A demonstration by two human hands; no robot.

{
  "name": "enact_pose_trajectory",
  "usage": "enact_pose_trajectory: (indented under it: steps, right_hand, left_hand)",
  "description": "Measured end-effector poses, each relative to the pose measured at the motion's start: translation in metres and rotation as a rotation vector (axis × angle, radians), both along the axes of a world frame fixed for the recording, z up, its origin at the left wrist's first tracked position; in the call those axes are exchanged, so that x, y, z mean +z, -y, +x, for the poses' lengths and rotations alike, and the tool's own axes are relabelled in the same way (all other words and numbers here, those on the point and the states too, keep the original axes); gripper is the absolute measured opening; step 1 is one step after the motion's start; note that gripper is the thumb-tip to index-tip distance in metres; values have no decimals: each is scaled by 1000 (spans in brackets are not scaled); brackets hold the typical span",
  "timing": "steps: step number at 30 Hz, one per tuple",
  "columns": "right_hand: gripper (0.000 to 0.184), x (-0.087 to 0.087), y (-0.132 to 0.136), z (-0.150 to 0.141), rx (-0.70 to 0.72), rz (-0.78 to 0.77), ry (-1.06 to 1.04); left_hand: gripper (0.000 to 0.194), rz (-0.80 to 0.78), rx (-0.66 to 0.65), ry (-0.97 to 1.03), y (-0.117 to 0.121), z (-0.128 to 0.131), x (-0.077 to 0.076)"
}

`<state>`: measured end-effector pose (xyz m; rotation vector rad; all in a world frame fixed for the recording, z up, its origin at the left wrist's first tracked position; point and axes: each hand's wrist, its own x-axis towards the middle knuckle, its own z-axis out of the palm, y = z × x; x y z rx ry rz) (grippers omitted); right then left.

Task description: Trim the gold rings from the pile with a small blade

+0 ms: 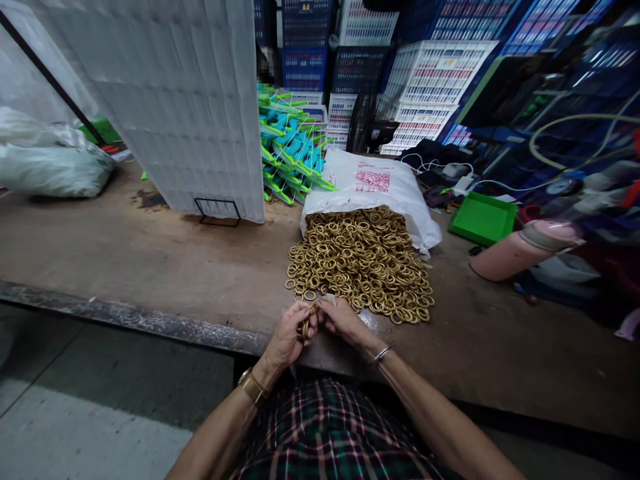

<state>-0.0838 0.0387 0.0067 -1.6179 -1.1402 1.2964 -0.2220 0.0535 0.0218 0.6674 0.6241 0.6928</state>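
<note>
Close to the table's front edge, my left hand (291, 335) is closed around several brass-coloured rings (303, 328). My right hand (345, 319) meets it at the fingertips, its thumb and fingers pinched together. What the right fingers grip is too small to make out; a pale scrap shows by them. Just beyond both hands lies a big pile of brass-coloured rings (365, 263), spilling from the mouth of a white sack (370, 175) with red print.
A tall white panel (200, 120) stands left on a black wire stand (219, 212). Green and turquoise plastic parts (295, 150) are stacked behind. To the right are a green tray (483, 219) and a pink bottle (523, 250). Stacked crates (440, 73) line the back.
</note>
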Motion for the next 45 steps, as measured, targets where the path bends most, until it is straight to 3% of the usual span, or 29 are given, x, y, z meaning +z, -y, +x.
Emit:
enact_pose_trajectory:
  steps: [3, 7, 14, 21, 26, 31, 38, 41, 45]
  right_hand:
    - [30, 3, 3, -5, 62, -17, -160]
    - [29, 5, 3, -7, 87, 10, -223]
    - [22, -7, -2, 0, -79, 102, -59]
    - [19, 4, 0, 1, -129, 186, 35]
    - [17, 8, 2, 1, -109, 137, -54]
    - [18, 17, 4, 2, -57, 22, -210]
    - [19, 24, 8, 5, -70, -52, -387]
    - [27, 22, 8, 5, -123, -28, -409]
    - [43, 18, 10, 5, -188, 37, -394]
  left_hand:
    - [29, -67, 42, 30, -1, 1, -3]
    - [35, -127, 89, 6, -2, 1, -6]
    - [33, -148, 146, -96, -3, -1, -9]
    - [31, -121, 175, -135, -2, 3, -11]
    - [32, -114, 155, -178, -4, 6, -8]
    - [32, -88, 55, -194, -7, 4, -3]
    - [29, -52, 35, -187, -4, 3, -7]
    - [25, -174, 34, -160, -4, 3, -6]
    - [9, -492, 15, -88, -6, 3, -1]
